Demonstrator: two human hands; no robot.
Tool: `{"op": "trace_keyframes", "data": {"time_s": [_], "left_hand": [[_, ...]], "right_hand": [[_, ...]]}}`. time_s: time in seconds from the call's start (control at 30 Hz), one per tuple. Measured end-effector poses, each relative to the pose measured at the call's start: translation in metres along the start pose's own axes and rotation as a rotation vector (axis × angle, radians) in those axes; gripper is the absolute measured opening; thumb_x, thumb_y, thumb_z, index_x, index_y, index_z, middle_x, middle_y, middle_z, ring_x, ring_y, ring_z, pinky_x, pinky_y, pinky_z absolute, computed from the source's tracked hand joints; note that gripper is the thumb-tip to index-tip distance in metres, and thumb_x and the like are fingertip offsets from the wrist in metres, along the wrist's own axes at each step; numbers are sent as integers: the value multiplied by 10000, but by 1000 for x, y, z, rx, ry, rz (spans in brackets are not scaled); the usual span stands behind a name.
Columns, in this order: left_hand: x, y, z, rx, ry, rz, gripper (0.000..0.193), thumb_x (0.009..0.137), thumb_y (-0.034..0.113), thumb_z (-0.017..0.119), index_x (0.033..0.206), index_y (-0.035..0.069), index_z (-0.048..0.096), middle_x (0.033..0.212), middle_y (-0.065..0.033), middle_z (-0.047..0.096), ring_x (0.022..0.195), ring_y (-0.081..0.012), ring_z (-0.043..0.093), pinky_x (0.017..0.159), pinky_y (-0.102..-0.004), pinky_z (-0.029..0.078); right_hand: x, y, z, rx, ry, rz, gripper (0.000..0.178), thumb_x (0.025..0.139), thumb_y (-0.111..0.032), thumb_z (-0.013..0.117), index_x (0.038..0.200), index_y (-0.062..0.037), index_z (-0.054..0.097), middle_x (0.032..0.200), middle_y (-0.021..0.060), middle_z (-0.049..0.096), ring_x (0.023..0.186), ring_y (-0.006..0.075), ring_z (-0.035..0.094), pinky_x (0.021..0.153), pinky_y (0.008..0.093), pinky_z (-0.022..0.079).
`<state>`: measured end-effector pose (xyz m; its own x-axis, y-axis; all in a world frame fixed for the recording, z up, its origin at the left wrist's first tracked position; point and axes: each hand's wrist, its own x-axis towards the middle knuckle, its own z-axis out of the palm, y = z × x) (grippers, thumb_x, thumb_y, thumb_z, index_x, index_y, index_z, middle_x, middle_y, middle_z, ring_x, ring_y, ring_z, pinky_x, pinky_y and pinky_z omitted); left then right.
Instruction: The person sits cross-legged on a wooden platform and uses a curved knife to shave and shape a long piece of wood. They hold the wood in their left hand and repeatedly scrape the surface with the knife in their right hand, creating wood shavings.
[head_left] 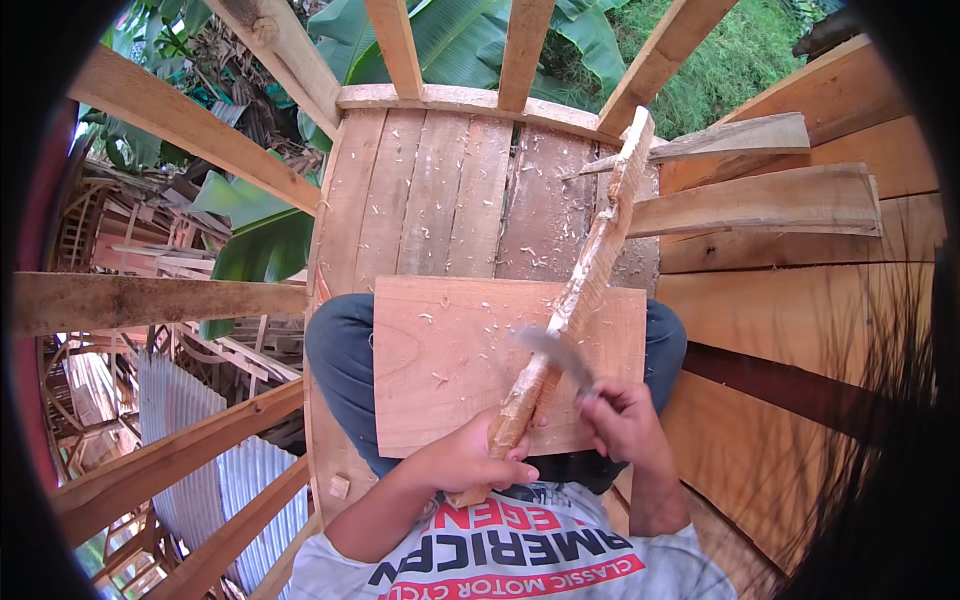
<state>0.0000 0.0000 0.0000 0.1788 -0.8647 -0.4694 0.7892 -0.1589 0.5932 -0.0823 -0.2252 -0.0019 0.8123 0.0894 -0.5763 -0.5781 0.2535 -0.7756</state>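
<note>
My left hand (470, 452) is wrapped round the near end of a long, rough-cut piece of wood (592, 262). The piece slants up and to the right, its near tip close to my shirt, with pale shaved faces and a notched stretch near its far end. In my right hand (625, 425) is a knife (566, 360), its blade blurred by motion and lying across the wood just beyond my left hand. Most of the handle is hidden in my fist. Beneath both, a flat wooden board (430, 350) rests across my legs.
Curled shavings dot the board and the plank floor (430, 190). Two wooden offcuts (760, 205) lie at the right, by the plank wall (790, 310). Wooden rails (160, 300) stand at the left and far side, with banana leaves (440, 50) beyond. A small wood block (340, 487) sits lower left.
</note>
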Motion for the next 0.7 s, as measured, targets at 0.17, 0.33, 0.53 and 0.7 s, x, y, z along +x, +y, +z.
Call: {"op": "trace_keyframes", "data": {"time_s": [0.17, 0.33, 0.53, 0.7], "left_hand": [[-2, 2, -3, -14, 0, -36, 550, 768, 43, 715, 1219, 20, 400, 718, 56, 426, 574, -53, 489, 526, -207, 412], [-8, 10, 1, -99, -48, -3, 579, 762, 19, 702, 1245, -5, 383, 721, 49, 428, 591, -50, 490, 539, -210, 419], [-3, 18, 13, -164, 18, -148, 598, 759, 6, 699, 1260, 6, 372, 727, 45, 425, 641, -49, 477, 583, -215, 446], [-6, 30, 27, -102, 94, -202, 599, 740, 10, 717, 1245, 17, 393, 736, 46, 431, 655, -44, 472, 586, -214, 438]], "right_hand": [[3, 2, 21, 14, 225, -2, 115, 910, -110, 601, 828, -30, 614, 593, -33, 528, 441, 24, 440, 390, 197, 325], [27, 29, -10, -485, 890, -564, 125, 927, -119, 573, 868, -9, 567, 570, -19, 509, 445, 47, 470, 391, 202, 339], [-12, -3, 2, 64, 115, -165, 119, 902, -112, 622, 938, -1, 601, 603, -16, 533, 464, 25, 461, 416, 181, 353], [-8, 5, 1, 10, 120, -141, 180, 893, -140, 640, 1000, 4, 634, 647, -30, 548, 481, 9, 447, 423, 189, 345]]}}
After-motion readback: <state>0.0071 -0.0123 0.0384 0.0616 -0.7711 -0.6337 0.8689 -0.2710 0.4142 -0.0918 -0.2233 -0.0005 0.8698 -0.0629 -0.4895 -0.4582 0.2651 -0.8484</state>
